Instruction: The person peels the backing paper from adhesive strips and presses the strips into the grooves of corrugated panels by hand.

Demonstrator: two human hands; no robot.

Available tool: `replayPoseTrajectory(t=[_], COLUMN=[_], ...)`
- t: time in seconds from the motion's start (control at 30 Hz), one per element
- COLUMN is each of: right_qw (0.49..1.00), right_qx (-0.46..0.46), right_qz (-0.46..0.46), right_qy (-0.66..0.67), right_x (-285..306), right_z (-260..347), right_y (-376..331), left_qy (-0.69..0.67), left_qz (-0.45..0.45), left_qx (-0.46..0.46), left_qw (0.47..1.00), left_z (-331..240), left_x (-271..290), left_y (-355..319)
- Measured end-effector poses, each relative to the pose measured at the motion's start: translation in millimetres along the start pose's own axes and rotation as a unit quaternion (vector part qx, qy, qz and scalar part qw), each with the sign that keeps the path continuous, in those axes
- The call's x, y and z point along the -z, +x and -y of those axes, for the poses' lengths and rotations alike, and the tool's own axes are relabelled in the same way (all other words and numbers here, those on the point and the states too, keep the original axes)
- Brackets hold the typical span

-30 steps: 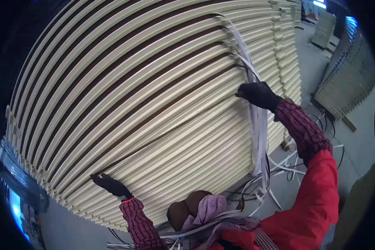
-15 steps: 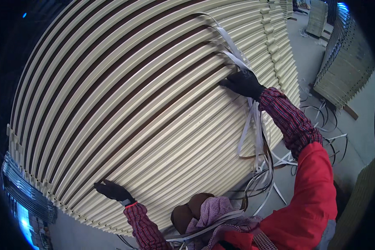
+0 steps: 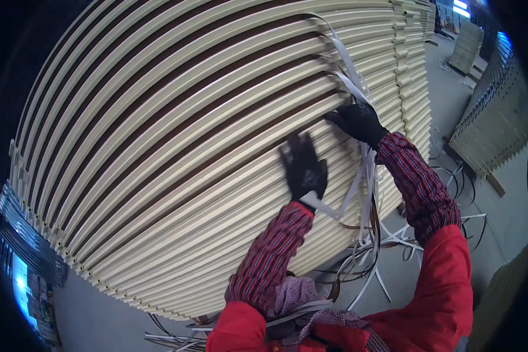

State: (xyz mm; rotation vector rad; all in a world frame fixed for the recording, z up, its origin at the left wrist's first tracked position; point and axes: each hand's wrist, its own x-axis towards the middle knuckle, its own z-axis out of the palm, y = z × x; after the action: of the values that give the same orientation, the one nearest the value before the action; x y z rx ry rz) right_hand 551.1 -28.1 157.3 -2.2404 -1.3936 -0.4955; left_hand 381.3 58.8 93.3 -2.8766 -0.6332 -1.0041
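Long cream ribbed metal strips lie close together in a large stack before me. White straps run between the upper strips and converge at my right hand. My black-gloved right hand is closed around them near the stack's right part, and their loose ends hang below it. Just left of it, my gloved left hand is over the strips with fingers spread, slightly blurred and holding nothing. A piece of white strap crosses at the left wrist. Whether the left fingertips touch the strips I cannot tell.
White and brown straps lie tangled on the floor at the lower right. More stacked panels stand on wooden supports at the right. Dark metal profiles sit at the left, beyond the stack's end.
My left hand has moved right and up from the stack's lower left end to beside my right hand. The right hand keeps its place on the straps, while the view has shifted slightly.
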Motion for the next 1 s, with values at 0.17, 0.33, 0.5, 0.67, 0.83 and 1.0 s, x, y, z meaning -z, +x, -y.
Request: replayPoseTrajectory(t=[0.17, 0.33, 0.5, 0.67, 0.83, 1.0], right_qw=[0.993, 0.98, 0.983, 0.908, 0.927, 0.894], right_qx=[0.003, 0.036, 0.134, 0.235, 0.282, 0.329], right_qz=[-0.116, -0.188, -0.012, 0.115, 0.201, 0.198], right_qy=[-0.023, -0.047, 0.123, 0.326, 0.146, 0.23], right_x=[-16, 10, -60, -121, -144, -148], right_z=[-18, 77, 171, 269, 310, 325], right_y=[-9, -60, -191, -334, -375, -373], left_qy=[0.163, 0.051, 0.093, 0.234, 0.326, 0.019], left_qz=[-0.059, -0.047, -0.019, 0.013, 0.018, -0.076], left_qx=[-0.192, -0.229, -0.237, -0.161, 0.043, 0.356], left_qw=[0.966, 0.971, 0.967, 0.959, 0.944, 0.931], left_z=[-23, 17, 122, 225, 318, 445], left_x=[-16, 1, 44, 132, 204, 241], left_y=[40, 27, -31, -115, -219, -408])
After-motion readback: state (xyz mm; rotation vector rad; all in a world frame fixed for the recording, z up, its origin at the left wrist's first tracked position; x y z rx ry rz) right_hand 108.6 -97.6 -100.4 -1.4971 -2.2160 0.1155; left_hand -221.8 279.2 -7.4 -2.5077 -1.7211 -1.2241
